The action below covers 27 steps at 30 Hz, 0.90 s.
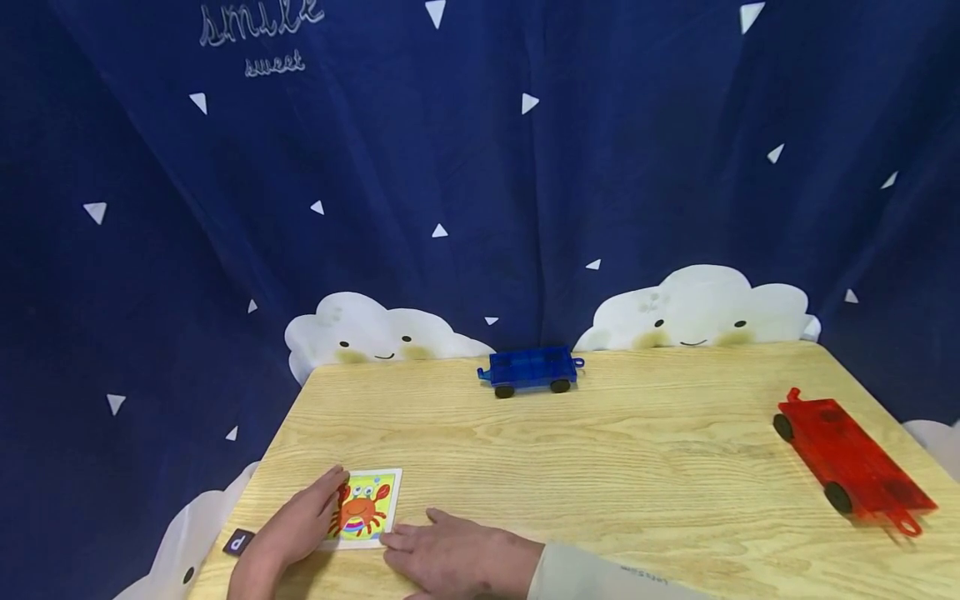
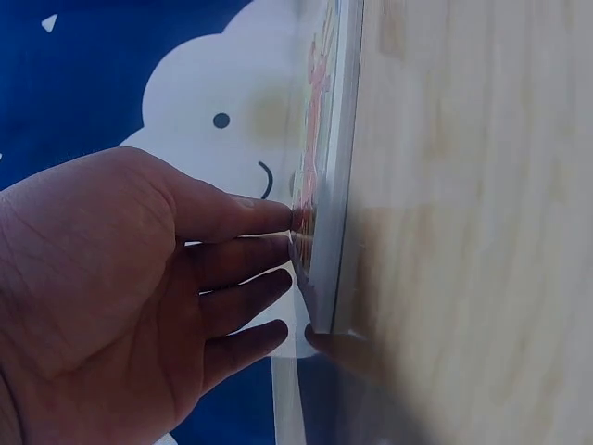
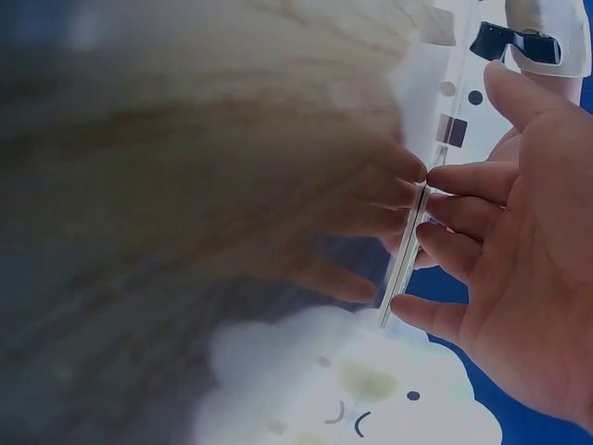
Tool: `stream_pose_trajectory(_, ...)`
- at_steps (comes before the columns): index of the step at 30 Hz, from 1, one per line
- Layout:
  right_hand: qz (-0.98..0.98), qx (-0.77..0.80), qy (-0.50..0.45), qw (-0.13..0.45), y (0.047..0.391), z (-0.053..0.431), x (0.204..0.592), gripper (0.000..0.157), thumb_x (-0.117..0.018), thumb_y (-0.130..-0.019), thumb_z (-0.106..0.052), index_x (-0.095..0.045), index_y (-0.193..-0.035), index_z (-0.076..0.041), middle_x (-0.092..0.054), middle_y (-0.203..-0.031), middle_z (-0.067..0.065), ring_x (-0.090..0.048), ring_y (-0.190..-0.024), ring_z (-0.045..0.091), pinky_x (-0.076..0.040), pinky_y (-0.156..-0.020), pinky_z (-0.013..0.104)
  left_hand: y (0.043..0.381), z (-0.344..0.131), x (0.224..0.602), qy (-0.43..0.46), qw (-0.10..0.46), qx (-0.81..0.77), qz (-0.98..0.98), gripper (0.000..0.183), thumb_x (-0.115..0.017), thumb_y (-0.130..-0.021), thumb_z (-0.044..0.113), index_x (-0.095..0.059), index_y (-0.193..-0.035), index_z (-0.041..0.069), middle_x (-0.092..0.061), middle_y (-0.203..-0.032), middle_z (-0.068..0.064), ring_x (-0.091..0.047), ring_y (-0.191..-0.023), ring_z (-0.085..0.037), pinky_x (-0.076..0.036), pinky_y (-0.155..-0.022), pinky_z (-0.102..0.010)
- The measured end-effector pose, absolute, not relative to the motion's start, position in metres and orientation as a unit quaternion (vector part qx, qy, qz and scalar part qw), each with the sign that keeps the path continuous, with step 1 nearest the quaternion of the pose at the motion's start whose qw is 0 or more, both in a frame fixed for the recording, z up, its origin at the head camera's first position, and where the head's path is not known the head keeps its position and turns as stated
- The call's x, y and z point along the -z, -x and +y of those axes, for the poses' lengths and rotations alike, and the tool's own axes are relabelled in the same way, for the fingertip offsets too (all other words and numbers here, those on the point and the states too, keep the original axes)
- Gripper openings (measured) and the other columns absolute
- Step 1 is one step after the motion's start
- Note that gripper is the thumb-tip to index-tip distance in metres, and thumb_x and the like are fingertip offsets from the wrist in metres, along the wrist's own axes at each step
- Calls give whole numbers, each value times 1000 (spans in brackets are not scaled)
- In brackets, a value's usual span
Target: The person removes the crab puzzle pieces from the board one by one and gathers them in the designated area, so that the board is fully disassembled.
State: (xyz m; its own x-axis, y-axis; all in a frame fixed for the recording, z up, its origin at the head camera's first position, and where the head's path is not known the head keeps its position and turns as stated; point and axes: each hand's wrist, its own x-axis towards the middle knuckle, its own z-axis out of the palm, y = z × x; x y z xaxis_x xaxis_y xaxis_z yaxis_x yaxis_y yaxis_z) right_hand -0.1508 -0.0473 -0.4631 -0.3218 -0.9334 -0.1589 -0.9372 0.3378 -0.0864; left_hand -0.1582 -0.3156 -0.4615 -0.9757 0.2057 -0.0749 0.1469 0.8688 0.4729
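A square crab picture tile (image 1: 365, 510) with a white border lies face up near the table's left front. Along its left side rests my left hand (image 1: 296, 525), fingers fairly straight; in the left wrist view the fingertips of that hand (image 2: 120, 287) meet the tile's edge. My right hand (image 1: 461, 554) reaches in from the right, palm down, with its fingertips at the tile's lower right corner. In the right wrist view the extended fingers of the right hand (image 3: 528, 241) touch the thin tile edge (image 3: 405, 255), and the glossy tabletop mirrors them.
A small dark tile with a white letter (image 1: 238, 542) lies left of my left hand. At the table's back edge stands a blue wheeled toy car base (image 1: 532, 370); a red one (image 1: 855, 458) sits at the right. Behind hangs a dark blue curtain (image 1: 480, 167) with clouds.
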Motion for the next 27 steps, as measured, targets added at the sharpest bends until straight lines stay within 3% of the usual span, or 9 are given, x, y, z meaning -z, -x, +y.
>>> stream_pose_trajectory(8, 827, 8, 554, 92, 154, -36, 459, 57, -40, -104, -63, -58, -137, -21, -36, -161, -9, -33, -145, 2, -40, -111, 39, 169, -305, 463, -123, 38, -233, 964, 38, -47, -106, 4, -56, -141, -7, -49, -147, -30, -46, -137, -47, -35, -111, -57)
stream_pose_trajectory(16, 834, 35, 539, 112, 161, -11, 457, 68, -41, -104, -64, -52, -151, -15, -36, -162, -5, -31, -147, 4, -38, -112, 43, 186, -281, 460, -132, 63, -229, 963, 39, -47, -106, 4, -55, -142, -6, -49, -149, -29, -44, -139, -45, -34, -113, -56)
stream_pose_trajectory(22, 842, 61, 523, 113, 164, 13, 453, 67, -42, -104, -63, -56, -147, -13, -43, -158, -4, -35, -145, 7, -39, -111, 46, 197, -256, 460, -145, 77, -196, 967, 40, -49, -107, 7, -54, -145, -5, -49, -151, -24, -44, -140, -41, -35, -112, -53)
stream_pose_trajectory(27, 846, 78, 520, 94, 162, 36, 451, 57, -47, -104, -58, -65, -133, -13, -50, -153, -1, -42, -142, 10, -42, -108, 47, 200, -233, 458, -175, 82, -185, 964, 39, -49, -107, 6, -54, -144, -6, -49, -151, -24, -45, -140, -40, -36, -112, -52)
